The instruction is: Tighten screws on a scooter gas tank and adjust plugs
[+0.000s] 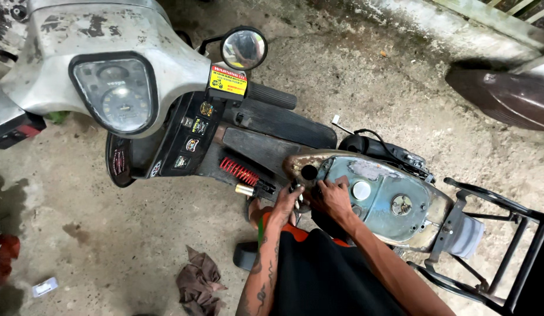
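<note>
At the front end of the fuel tank (pixel 395 199), where its rusty nose narrows toward the footboard, both hands work close together. This blue-grey tank sits bare on the scooter frame, seat off, its long axis running from the nose near the red spring (pixel 239 171) back toward the black rack (pixel 506 246) at the rear. The person stands beside the tank, so the nose lies just ahead of the wrists and both arms reach forward and slightly across to it.

Left hand (pixel 285 205) is curled at the tank's near front corner, fingers bent around something small and dark with a pale tip; whether it is a tool or a fitting I cannot tell. Right hand (pixel 333 198) rests on the tank's top, fingers partly bent and pressed against the metal just behind the nose, beside the white round cap (pixel 361 189); it grips nothing that shows. Neither hand is clearly nearer: they flank the same spot, left toward the spring, right toward the cap.

Beyond the nose, away from the rack, stand the handlebar with its speedometer (pixel 115 93) and mirror (pixel 244 48). A brown rag (pixel 199 282) lies on the concrete, well apart from the tank.
</note>
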